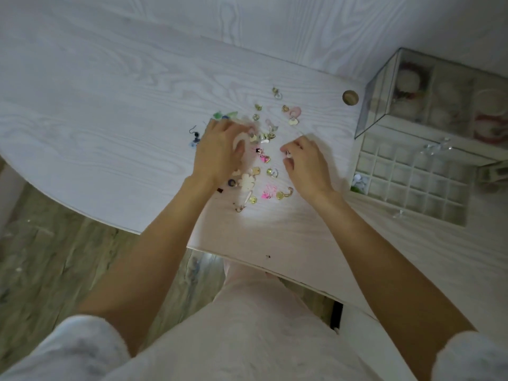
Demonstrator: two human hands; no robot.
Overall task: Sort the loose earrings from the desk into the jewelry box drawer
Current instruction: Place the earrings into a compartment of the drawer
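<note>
Several loose earrings (264, 158) in pink, gold, green and blue lie scattered on the white desk (110, 111). My left hand (220, 149) rests palm down over the left part of the pile, fingers spread and blurred. My right hand (305, 163) sits to the right of the pile with its fingers curled, pinching a small earring (287, 154) at the fingertips. The jewelry box (428, 97) with a clear glass top stands at the right. Its drawer (412, 180) is pulled out, showing a grid of small white compartments, nearly all bare; a few pieces lie at its left corner.
A round wooden cable hole (350, 97) is set in the desk near the box. The desk's curved front edge runs just below the earrings, with wood floor (55, 257) beneath. My lap in pale clothing fills the bottom of the view.
</note>
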